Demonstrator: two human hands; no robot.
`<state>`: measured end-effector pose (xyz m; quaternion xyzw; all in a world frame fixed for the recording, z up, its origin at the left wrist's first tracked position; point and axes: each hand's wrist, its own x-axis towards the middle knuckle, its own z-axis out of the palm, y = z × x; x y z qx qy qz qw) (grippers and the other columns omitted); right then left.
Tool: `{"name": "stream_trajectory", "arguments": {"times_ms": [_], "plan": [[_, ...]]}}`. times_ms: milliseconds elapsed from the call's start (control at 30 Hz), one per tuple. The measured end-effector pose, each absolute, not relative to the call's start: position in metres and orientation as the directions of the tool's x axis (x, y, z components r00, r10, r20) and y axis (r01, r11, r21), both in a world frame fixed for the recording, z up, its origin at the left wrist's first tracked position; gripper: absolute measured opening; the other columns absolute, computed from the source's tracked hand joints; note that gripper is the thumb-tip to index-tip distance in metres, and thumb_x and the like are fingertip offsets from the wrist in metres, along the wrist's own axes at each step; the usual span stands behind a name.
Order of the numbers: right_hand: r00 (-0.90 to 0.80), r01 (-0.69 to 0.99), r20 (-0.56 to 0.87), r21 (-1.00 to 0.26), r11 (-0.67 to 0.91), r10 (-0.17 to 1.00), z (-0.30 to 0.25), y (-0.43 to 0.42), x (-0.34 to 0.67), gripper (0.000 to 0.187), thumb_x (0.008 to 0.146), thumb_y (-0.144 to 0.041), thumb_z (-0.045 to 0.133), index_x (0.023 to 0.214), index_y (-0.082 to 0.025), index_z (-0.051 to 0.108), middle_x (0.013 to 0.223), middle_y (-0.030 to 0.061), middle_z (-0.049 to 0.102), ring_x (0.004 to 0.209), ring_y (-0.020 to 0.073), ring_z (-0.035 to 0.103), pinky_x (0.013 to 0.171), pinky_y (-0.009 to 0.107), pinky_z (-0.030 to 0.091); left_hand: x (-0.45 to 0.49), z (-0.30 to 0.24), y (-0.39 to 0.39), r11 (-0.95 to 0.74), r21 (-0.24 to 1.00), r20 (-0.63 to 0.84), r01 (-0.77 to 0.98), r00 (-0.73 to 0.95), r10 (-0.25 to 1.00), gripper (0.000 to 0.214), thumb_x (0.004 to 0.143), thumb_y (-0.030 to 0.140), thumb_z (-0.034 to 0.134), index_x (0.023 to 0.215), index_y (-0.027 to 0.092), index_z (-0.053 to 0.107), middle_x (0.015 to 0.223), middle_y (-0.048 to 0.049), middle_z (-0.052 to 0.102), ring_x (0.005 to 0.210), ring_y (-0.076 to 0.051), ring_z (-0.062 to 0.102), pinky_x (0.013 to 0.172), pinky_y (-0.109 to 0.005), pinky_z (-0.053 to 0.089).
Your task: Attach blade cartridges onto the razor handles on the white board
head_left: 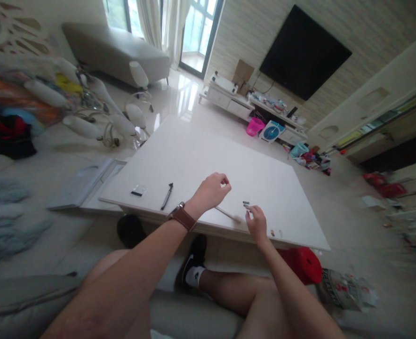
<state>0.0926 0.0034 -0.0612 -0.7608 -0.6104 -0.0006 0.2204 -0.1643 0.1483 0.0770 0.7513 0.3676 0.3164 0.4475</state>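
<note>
My left hand (213, 189) is raised over the white tabletop (208, 155), its fingers curled into a pinch. Whatever may be between those fingertips is too small to make out. Lower and to the right, my right hand (256, 223) has thumb and forefinger drawn together at the board's surface. Its fingertips meet a small dark strip (246, 205), and a second dark strip (245, 202) lies just beyond. A thin wooden stick with a pale brush-like end (229, 214) lies between the two hands.
Toward the left of the tabletop lie a black slim tool (166, 197) and a clear packet with a black strip (137, 191). Tiny pieces (273, 232) sit near the front right edge. A red stool (301, 264) stands beside that corner, a patterned bag (347, 288) farther right.
</note>
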Motion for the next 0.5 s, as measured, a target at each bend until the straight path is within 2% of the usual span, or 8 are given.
{"name": "stream_trajectory", "arguments": {"times_ms": [33, 67, 100, 167, 200, 267, 367, 500], "plan": [[0.182, 0.938, 0.248, -0.335, -0.092, 0.952, -0.07, -0.011, 0.069, 0.027, 0.088, -0.019, 0.048, 0.105, -0.018, 0.069, 0.103, 0.0121, 0.066, 0.102, 0.0245, 0.059, 0.093, 0.037, 0.044, -0.164, 0.077, 0.147, -0.335, 0.902, 0.151, 0.273, 0.527, 0.836, 0.015, 0.084, 0.023, 0.054, 0.085, 0.017, 0.068, 0.096, -0.0099, 0.067, 0.086, -0.022, 0.062, 0.085, -0.034, 0.046], [0.015, 0.946, 0.161, -0.321, 0.038, 0.987, -0.083, -0.026, 0.043, 0.029, 0.089, -0.017, 0.047, 0.108, -0.02, 0.069, 0.105, 0.0112, 0.067, 0.104, 0.0239, 0.059, 0.093, 0.037, 0.044, -0.163, 0.076, 0.145, -0.343, 0.898, 0.158, 0.275, 0.526, 0.836, 0.015, 0.084, 0.024, 0.054, 0.085, 0.017, 0.068, 0.096, -0.0102, 0.067, 0.087, -0.022, 0.062, 0.085, -0.034, 0.046], [-0.175, 0.936, 0.02, -0.308, 0.173, 0.984, -0.1, -0.043, 0.017, 0.029, 0.087, -0.015, 0.048, 0.106, -0.021, 0.069, 0.106, 0.0103, 0.068, 0.104, 0.0238, 0.06, 0.094, 0.036, 0.044, -0.161, 0.076, 0.142, -0.353, 0.894, 0.168, 0.276, 0.524, 0.835, 0.016, 0.085, 0.024, 0.054, 0.086, 0.017, 0.068, 0.097, -0.0104, 0.067, 0.088, -0.022, 0.062, 0.086, -0.034, 0.046], [-0.341, 0.928, -0.306, -0.262, 0.265, 0.889, -0.141, -0.074, -0.033, 0.025, 0.083, -0.016, 0.053, 0.099, -0.022, 0.07, 0.106, 0.0099, 0.07, 0.106, 0.0255, 0.062, 0.093, 0.037, 0.046, -0.158, 0.075, 0.137, -0.371, 0.884, 0.172, 0.284, 0.541, 0.823, 0.016, 0.085, 0.025, 0.053, 0.087, 0.016, 0.068, 0.098, -0.0112, 0.068, 0.092, -0.023, 0.062, 0.087, -0.034, 0.046], [-0.331, 0.942, -0.467, -0.213, 0.259, 0.82, -0.163, -0.088, -0.053, 0.025, 0.081, -0.017, 0.056, 0.1, -0.023, 0.071, 0.108, 0.0103, 0.071, 0.108, 0.0262, 0.063, 0.092, 0.036, 0.047, -0.157, 0.075, 0.134, -0.386, 0.874, 0.171, 0.294, 0.559, 0.812, 0.017, 0.085, 0.025, 0.053, 0.088, 0.016, 0.068, 0.098, -0.0116, 0.067, 0.093, -0.024, 0.062, 0.087, -0.034, 0.047], [-0.319, 0.948, -0.576, -0.176, 0.266, 0.753, -0.202, -0.107, -0.079, 0.022, 0.076, -0.016, 0.062, 0.095, -0.019, 0.073, 0.1, 0.0138, 0.074, 0.097, 0.0296, 0.069, 0.081, 0.036, 0.053, -0.156, 0.073, 0.129, -0.393, 0.856, 0.133, 0.335, 0.591, 0.795, 0.019, 0.086, 0.026, 0.052, 0.09, 0.016, 0.067, 0.101, -0.0115, 0.067, 0.093, -0.023, 0.062, 0.087, -0.034, 0.048], [-0.284, 0.953, -0.669, -0.121, 0.277, 0.686, -0.242, -0.118, -0.085, 0.027, 0.075, -0.008, 0.06, 0.097, -0.015, 0.074, 0.092, 0.0188, 0.075, 0.086, 0.0333, 0.073, 0.069, 0.04, 0.056, -0.16, 0.073, 0.125, -0.443, 0.814, 0.129, 0.375, 0.627, 0.768, 0.021, 0.087, 0.03, 0.051, 0.095, 0.019, 0.067, 0.106, -0.0086, 0.065, 0.094, -0.022, 0.063, 0.088, -0.034, 0.05], [-0.272, 0.949, -0.694, -0.08, 0.304, 0.667, -0.27, -0.121, -0.069, 0.03, 0.081, -0.008, 0.052, 0.102, -0.014, 0.074, 0.104, 0.0209, 0.073, 0.099, 0.0359, 0.071, 0.076, 0.046, 0.058, -0.171, 0.079, 0.13, -0.493, 0.789, 0.184, 0.367, 0.624, 0.759, 0.024, 0.089, 0.033, 0.047, 0.099, 0.02, 0.065, 0.109, -0.0064, 0.064, 0.093, -0.02, 0.063, 0.087, -0.033, 0.051]]}}
